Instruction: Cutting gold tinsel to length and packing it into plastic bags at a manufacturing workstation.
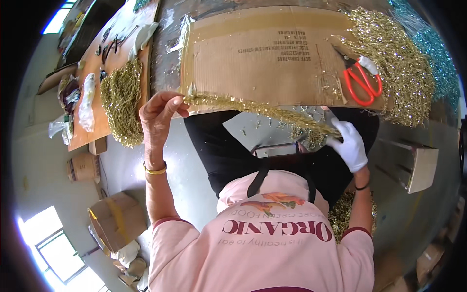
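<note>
A thin gold tinsel garland [265, 109] stretches between my hands, over my lap and just off the near edge of the cardboard sheet [233, 68]. Its left end is pinched between thumb and fingers of my bare left hand [163, 109]. My right hand [351, 144], in a white glove, closes on the other end, lower and nearer my body; its fingertips are slightly blurred. Beyond that hand, scissors [368, 65] with red handles and a white wrap lie on the cardboard. A large heap of gold tinsel [396, 68] is beside them.
Teal tinsel [430, 46] lies at the far right. On the orange tabletop [114, 48] at left are a gold tinsel bundle [123, 102], hand tools and plastic bags. A cardboard box [116, 219] stands on the floor at left, a small stool [422, 168] at right. Tinsel scraps litter the floor.
</note>
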### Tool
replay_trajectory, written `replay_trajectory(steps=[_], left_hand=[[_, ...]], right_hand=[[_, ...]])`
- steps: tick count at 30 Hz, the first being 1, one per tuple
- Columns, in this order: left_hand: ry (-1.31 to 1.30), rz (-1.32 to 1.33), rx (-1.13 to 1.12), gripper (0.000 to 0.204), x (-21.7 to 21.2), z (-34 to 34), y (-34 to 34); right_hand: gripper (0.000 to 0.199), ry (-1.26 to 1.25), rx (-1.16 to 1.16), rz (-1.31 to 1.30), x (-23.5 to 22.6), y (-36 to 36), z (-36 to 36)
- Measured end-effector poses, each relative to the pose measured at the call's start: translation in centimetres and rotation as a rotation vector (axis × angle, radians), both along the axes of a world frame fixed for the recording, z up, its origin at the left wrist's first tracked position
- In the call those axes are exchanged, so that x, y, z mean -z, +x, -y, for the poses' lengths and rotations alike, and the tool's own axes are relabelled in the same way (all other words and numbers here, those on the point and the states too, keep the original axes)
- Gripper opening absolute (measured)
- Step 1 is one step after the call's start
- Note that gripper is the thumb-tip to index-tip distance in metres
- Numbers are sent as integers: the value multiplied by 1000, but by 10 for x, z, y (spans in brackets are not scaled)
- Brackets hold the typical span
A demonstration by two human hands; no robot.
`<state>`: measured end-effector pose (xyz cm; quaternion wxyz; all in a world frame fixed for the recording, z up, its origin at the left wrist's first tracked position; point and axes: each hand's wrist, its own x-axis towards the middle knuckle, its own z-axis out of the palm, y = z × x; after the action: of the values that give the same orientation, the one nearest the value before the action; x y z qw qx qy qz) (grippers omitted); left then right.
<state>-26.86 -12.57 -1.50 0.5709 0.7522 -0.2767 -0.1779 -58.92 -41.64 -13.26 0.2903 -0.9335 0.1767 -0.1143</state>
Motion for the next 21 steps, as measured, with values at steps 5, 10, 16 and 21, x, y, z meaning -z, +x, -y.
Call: replay_trajectory(steps=[5, 10, 16, 21], left_hand=[[70, 135, 127, 12, -41, 26, -32], [224, 401, 337, 12, -56, 50, -50], [262, 684, 389, 14, -67, 47, -50], [376, 565, 296, 9, -55, 34, -32]], right_hand=[[51, 448, -57, 56, -66, 13, -4], [68, 428, -317, 449, -75, 129, -78], [49, 331, -202, 369, -60, 171, -147], [32, 518, -293, 217, -55, 149, -105]])
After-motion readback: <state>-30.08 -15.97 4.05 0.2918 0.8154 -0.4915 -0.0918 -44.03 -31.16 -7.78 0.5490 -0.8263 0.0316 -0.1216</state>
